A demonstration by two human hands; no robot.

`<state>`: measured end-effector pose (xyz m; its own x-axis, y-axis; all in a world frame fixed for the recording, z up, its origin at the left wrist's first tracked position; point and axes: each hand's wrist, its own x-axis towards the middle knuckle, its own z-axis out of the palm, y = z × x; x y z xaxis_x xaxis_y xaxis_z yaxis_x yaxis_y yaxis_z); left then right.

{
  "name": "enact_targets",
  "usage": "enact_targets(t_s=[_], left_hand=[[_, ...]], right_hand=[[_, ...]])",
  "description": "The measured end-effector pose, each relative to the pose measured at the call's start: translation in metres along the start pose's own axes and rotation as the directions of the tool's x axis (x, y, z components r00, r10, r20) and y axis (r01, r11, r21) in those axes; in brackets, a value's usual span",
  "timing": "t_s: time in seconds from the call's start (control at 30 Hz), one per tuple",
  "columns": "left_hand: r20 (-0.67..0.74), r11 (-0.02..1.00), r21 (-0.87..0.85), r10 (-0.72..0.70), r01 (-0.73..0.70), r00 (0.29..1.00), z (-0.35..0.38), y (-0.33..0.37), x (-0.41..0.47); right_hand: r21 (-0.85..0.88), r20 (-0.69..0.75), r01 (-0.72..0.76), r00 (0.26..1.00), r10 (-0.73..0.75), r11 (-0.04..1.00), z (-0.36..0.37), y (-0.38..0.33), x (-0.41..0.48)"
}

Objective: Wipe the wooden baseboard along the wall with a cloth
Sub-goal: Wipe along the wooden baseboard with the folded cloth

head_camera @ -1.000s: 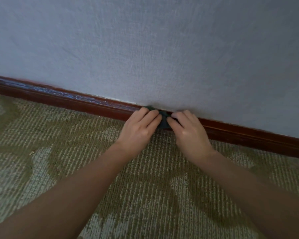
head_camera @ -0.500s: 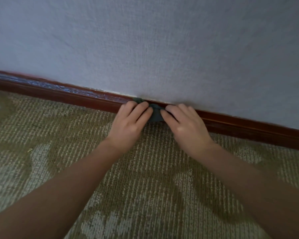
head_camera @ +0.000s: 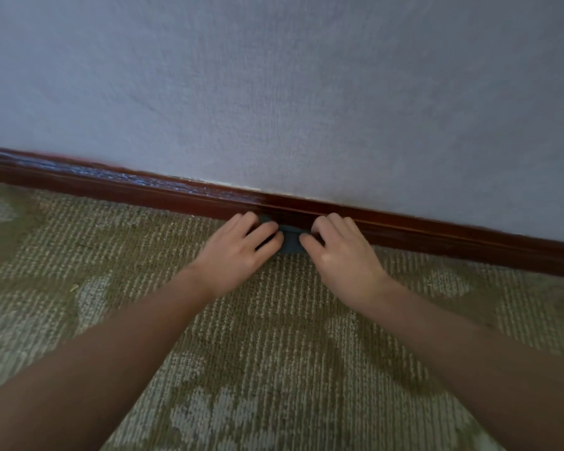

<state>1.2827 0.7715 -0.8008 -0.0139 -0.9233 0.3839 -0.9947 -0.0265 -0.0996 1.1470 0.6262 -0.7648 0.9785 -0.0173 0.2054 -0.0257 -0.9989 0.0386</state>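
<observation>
1. Carpet-and-wall corner shot: olive patterned carpet [head_camera: 274, 353] is filling the bottom and a blue-grey wall [head_camera: 306, 92] is taking up the top. The dark red wooden baseboard [head_camera: 111, 187] is running between them, left to right, dipping toward the right in the view.
2. The dark teal cloth [head_camera: 290, 243] is sitting bunched low against the baseboard's face, right where it's meeting the carpet.
3. The left hand [head_camera: 238, 252] is gripping the cloth's left end and the right hand [head_camera: 345, 258] is gripping its right end, fingers bent over it. So neither hand is nearer; the cloth is lying dead between them.
4. My guess: the next stroke is going sideways along the board's long axis, either way. The top lip above the cloth isn't getting covered right now, so it's probably needing a higher pass.
</observation>
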Motion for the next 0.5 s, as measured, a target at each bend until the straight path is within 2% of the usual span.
enact_targets(t_s=[0.27,0.4,0.5], left_hand=[[0.099,0.999,-0.043,-0.002,0.006,0.995,-0.037,-0.001,0.019],[0.088,0.999,0.032,0.0,-0.003,0.996,-0.052,0.005,0.019],[0.077,0.998,0.06,0.018,-0.023,0.997,-0.046,0.005,0.023]], right_hand=[[0.015,0.225,-0.005,0.974,0.001,1.0,-0.044,-0.003,0.013],[0.002,0.222,0.02,0.975,-0.02,1.0,-0.052,-0.006,0.011],[0.034,0.114,0.078,0.99,-0.081,0.996,-0.043,0.006,0.005]])
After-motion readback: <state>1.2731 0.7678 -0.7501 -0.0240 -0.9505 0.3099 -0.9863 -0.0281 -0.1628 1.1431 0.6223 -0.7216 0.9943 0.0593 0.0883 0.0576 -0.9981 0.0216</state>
